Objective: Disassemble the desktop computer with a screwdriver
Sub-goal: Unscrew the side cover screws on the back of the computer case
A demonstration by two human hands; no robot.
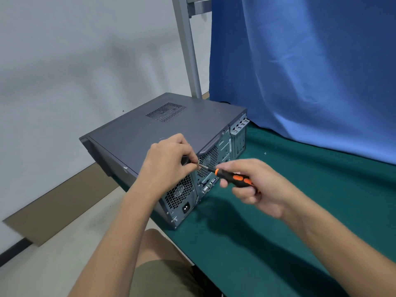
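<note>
A dark grey desktop computer [137,133] lies on its side on the green table [278,221], its perforated rear panel turned toward me. My right hand [252,185] grips the black and orange handle of a screwdriver [233,179]. The metal shaft points left toward the upper edge of the rear panel. My left hand [169,161] rests against that edge, its fingers curled and pinching the shaft near the tip. The tip itself is hidden behind those fingers.
A blue curtain [300,71] hangs behind the table at the right. A grey metal post [188,50] rises behind the computer. One small screw [265,153] lies on the green surface near the curtain. The table's left edge runs just under the computer.
</note>
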